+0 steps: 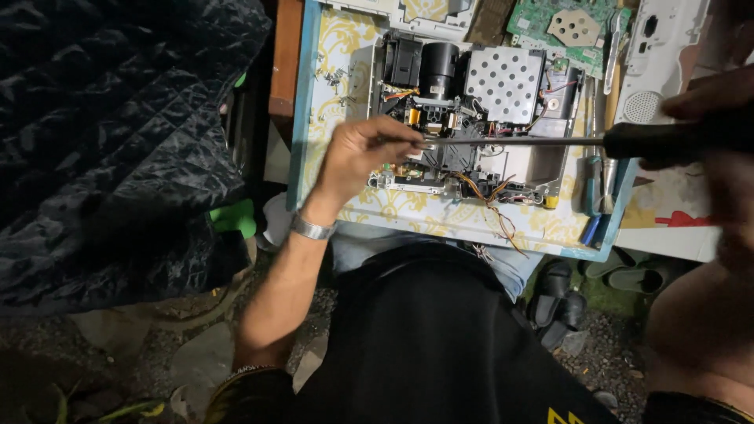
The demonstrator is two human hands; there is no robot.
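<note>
The left hand [363,153] reaches over the opened projector chassis [467,118], its grip pinched together on the tip end of a long screwdriver shaft [514,142], right where the shaft meets the black inner frame. The right hand [711,106], blurred at the picture's edge, has its grip clamped around the screwdriver's thick black handle [675,141]. The tool lies nearly level across the chassis, above the perforated metal shield [504,83] and beside the black lens barrel [439,69]. The chassis rests on a bench [345,47] covered in yellow-patterned cloth. A green circuit board [561,27] lies beyond it, and a metal watch [311,228] circles the left wrist.
</note>
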